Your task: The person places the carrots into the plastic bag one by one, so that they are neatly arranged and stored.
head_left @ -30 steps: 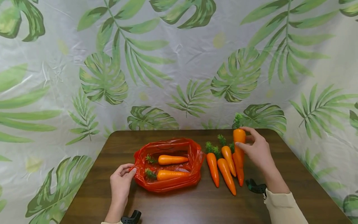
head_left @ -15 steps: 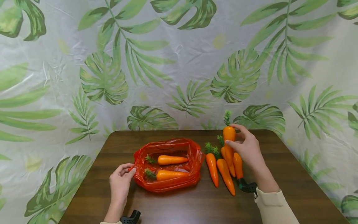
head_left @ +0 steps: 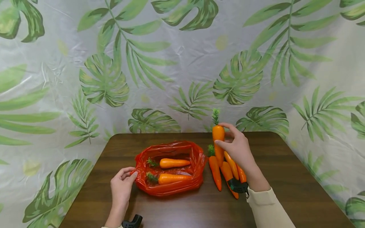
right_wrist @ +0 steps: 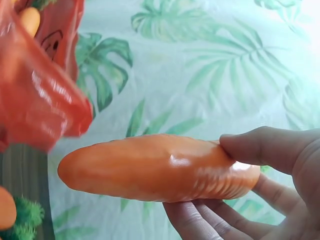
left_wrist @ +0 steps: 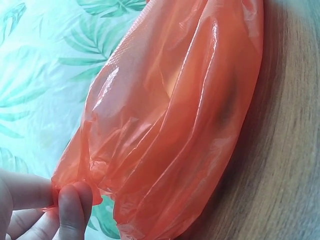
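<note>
My left hand (head_left: 122, 186) pinches the left edge of a red plastic bag (head_left: 171, 190), whose mouth stands wide. Thumb and fingertips grip the gathered film in the left wrist view. Two carrots lie inside, an upper carrot (head_left: 174, 163) and a lower carrot (head_left: 174, 178), green tops to the left. Above the table, right of the bag, my right hand (head_left: 238, 148) holds another carrot (head_left: 218, 139) between thumb and fingers, top up and tip down. Beneath it lie several more carrots, the leftmost carrot (head_left: 215, 172) nearest the bag; the wrist and its black device partly cover the others.
A dark wooden table (head_left: 171, 212) carries everything. A patterned leaf-print sheet (head_left: 159, 79) hangs behind its back edge. Black wrist devices sit at both wrists, the right device (head_left: 239, 186) overlapping the loose carrots in the head view.
My right hand has carried its carrot left from over the right side of the loose carrots, toward the bag, lifting it slightly. My left hand keeps its grip on the bag's edge.
</note>
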`<state>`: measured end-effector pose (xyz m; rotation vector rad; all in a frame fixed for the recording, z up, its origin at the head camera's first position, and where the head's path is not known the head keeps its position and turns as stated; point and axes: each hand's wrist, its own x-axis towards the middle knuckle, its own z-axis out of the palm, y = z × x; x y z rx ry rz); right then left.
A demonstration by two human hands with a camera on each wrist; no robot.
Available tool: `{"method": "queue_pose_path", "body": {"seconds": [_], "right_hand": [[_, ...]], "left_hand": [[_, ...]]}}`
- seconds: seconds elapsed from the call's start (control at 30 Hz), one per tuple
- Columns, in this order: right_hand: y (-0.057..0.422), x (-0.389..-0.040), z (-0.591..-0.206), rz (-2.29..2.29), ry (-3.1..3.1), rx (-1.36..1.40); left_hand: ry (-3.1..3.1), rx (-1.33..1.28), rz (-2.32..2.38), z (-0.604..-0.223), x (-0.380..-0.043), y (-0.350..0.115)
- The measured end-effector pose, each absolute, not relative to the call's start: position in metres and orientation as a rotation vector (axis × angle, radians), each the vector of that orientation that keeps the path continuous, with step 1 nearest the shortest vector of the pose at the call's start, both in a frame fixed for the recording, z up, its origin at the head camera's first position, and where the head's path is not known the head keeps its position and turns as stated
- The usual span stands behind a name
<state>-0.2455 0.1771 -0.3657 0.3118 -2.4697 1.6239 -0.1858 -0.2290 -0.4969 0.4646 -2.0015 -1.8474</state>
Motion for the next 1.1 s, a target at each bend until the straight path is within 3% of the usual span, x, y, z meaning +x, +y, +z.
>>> {"method": "queue_pose_path", "body": {"seconds": [0.5, 1.1], "right_hand": [[0.114, -0.237, -0.351, 1.669, -2.434, 0.468], [0.051, -0.243, -0.378, 1.508, -2.506, 0.688]], "left_hand": [[-2.01, 0.474, -1.874, -0.495, -0.186, -0.228], [-2.026, 0.469, -1.841, -0.496, -0.185, -0.228]]}}
